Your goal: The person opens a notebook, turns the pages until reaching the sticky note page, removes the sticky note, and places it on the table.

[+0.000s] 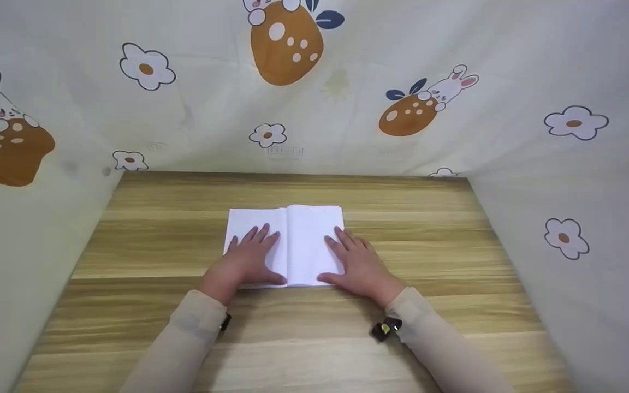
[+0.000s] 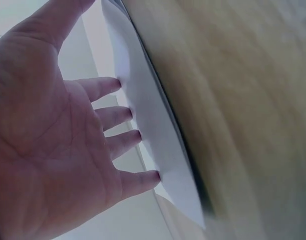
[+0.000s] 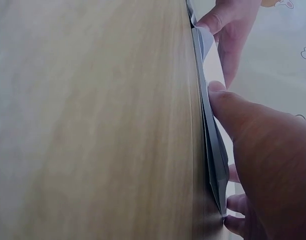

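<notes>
Where it lies open on the table point(image 1: 407, 204), near the middle, the book point(image 1: 310, 245) is touched from both sides by two hands. The left page is partly covered by the left hand point(image 1: 244, 263), whose fingers are spread and lightly bent, with the fingertips set on the paper; nothing is grasped by it. The outer edge of the right page is covered by the right hand point(image 1: 366, 271), also spread and unclenched, its thumb laid on the paper near the lower edge. A dark layer point(image 3: 212, 130) is seen under the white pages in the right wrist view.

The near part of the table is crossed by two pale sleeves point(image 1: 445, 338), and a small black device point(image 1: 385, 329) is worn at the right wrist. The table is bordered at the back and sides by pale cloth point(image 1: 358, 147), printed with flowers point(image 1: 575, 123), rabbits point(image 1: 448, 90) and orange fruit point(image 1: 407, 116). Faint marks point(image 1: 285, 151) on the back cloth cannot be read, nor can any print on the pages be made out. Wood grain is shown between the book and the cloth on three sides.
</notes>
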`<action>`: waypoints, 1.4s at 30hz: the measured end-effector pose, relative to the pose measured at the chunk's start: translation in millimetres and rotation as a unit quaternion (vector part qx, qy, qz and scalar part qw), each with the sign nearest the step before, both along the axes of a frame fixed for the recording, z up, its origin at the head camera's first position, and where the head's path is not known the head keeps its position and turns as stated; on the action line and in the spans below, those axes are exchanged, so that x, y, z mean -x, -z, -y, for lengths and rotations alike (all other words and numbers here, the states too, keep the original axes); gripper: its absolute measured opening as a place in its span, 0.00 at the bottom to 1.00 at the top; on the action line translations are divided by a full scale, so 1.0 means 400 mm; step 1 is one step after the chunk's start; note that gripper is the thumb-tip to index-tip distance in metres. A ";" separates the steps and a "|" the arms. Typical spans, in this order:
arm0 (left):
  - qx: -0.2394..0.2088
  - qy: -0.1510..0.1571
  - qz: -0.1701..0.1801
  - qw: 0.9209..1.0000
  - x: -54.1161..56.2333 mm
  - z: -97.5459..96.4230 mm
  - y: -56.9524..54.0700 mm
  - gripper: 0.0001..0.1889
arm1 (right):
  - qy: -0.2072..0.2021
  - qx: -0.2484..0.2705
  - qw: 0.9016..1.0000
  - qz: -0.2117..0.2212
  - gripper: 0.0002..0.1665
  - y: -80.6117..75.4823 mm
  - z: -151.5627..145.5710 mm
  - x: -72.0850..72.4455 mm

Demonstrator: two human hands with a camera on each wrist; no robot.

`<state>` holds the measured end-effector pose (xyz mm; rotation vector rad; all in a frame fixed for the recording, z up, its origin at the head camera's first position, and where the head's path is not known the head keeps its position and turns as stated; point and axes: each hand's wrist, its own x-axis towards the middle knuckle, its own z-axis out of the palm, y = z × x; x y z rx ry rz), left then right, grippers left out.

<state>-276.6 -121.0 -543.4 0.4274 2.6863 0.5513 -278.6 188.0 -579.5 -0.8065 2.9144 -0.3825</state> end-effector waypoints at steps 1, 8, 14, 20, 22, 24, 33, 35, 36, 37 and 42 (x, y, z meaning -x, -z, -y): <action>-0.001 -0.001 0.000 1.000 0.000 0.000 -0.001 0.62 | 0.000 -0.002 1.000 0.000 0.61 0.000 0.000 0.000; -0.004 -0.003 -0.001 1.000 0.002 0.000 0.006 0.62 | -0.002 -0.002 1.000 0.011 0.62 -0.002 -0.004 0.004; -0.003 -0.002 0.001 1.000 -0.002 -0.001 0.003 0.61 | -0.012 0.019 1.000 0.011 0.62 -0.015 -0.015 -0.005; -0.003 0.001 -0.003 1.000 -0.001 0.001 0.001 0.62 | -0.086 0.054 0.995 -0.026 0.58 -0.030 -0.015 -0.022; -0.002 0.005 -0.007 1.000 0.001 0.002 0.005 0.62 | -0.109 0.053 0.992 -0.038 0.54 -0.034 -0.015 -0.028; 0.001 0.006 -0.010 1.000 0.003 0.003 0.008 0.62 | -0.125 0.046 0.990 -0.048 0.50 -0.036 -0.016 -0.031; 0.002 0.006 -0.006 1.000 0.001 0.006 0.006 0.62 | -0.145 0.038 0.987 -0.056 0.46 -0.037 -0.022 -0.038; 0.003 0.007 -0.005 1.000 0.000 0.005 0.007 0.62 | -0.147 0.034 0.987 -0.058 0.45 -0.039 -0.022 -0.040; 0.004 0.006 -0.005 1.000 0.000 0.005 0.008 0.62 | -0.148 0.032 0.987 -0.059 0.45 -0.039 -0.022 -0.040; 0.004 0.006 -0.005 1.000 0.001 0.005 0.008 0.62 | -0.150 0.029 0.986 -0.061 0.44 -0.039 -0.022 -0.040; 0.001 0.008 -0.006 1.000 0.000 0.006 0.010 0.62 | -0.171 0.021 0.982 -0.077 0.38 -0.034 -0.024 -0.043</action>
